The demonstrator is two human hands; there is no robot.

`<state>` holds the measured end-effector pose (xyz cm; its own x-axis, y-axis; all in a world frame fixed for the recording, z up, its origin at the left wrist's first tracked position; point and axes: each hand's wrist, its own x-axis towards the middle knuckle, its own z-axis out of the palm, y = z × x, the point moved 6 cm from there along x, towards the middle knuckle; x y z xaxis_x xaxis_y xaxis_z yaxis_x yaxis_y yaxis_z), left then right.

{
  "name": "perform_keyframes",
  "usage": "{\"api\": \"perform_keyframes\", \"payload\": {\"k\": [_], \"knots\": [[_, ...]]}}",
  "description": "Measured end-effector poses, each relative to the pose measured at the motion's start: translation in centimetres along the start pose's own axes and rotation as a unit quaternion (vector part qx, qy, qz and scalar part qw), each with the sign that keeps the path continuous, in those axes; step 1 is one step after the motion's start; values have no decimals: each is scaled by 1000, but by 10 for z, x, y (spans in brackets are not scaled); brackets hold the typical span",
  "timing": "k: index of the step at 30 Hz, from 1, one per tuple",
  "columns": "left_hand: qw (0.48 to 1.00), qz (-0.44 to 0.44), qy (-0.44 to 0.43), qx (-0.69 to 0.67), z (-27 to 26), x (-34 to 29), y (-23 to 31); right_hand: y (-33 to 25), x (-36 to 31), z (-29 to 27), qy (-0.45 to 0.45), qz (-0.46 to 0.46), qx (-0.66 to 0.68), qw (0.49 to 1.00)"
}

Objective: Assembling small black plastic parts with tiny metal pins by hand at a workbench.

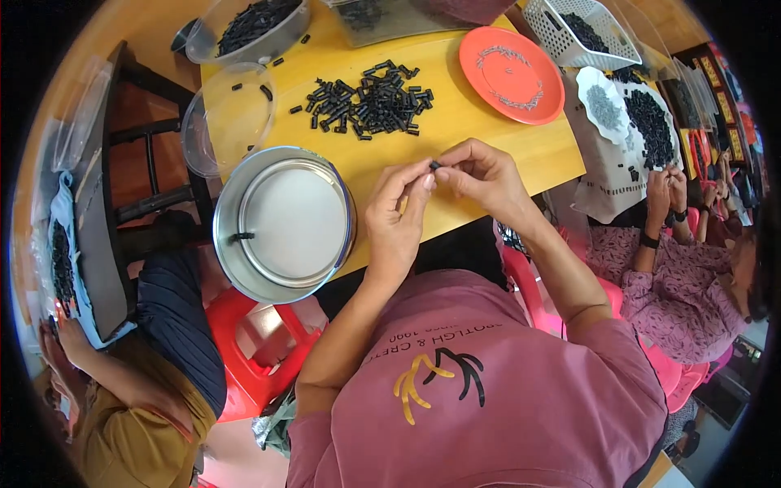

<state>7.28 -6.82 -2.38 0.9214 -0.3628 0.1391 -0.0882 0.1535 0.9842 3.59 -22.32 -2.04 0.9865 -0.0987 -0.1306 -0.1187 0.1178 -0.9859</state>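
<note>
together, the left hand [397, 213] and the right hand [486, 183] meet over the yellow table [451, 134], thumb and fingertips of each pinched nearly closed. one small black piece [435, 165] sits between them, right where the fingertips meet; they cover much of it, so i cannot tell whether it is a single part or two fitted together.

just beyond the grip and a little to its left, a loose pile of black pieces [374, 102] lies on the tabletop. beyond the grip to the right is an orange-red plate [500, 85], small pale bits set in curved rows on it. left of the grip, near the left hand, stands a round metal tin [301, 220], open at the top, with a lone black piece [242, 237] inside by its left wall. past the tin lies a clear lid [211, 130], and farther off a clear tub [215, 50] holds a dark heap. well to the right of the grip, a co-worker's hands [667, 189] are close to another dark heap [649, 128], with a white basket [598, 59] beyond.
</note>
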Motion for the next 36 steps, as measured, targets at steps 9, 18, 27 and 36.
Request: {"api": "perform_keyframes", "payload": {"k": [9,18,27,36], "knots": [[993,-80,3,-82,0,-8,-14,3,-17,6,45,-44,-58,996],[996,-86,-5,-35,-8,-13,-29,-36,-9,-11,52,-280,-420,862],[994,-96,-18,-51,-7,-13,-28,-55,70,-166,214,-103,-592,770],[999,-2,-41,10,-9,-11,-20,-38,88,-180,211,-85,-629,743]]}}
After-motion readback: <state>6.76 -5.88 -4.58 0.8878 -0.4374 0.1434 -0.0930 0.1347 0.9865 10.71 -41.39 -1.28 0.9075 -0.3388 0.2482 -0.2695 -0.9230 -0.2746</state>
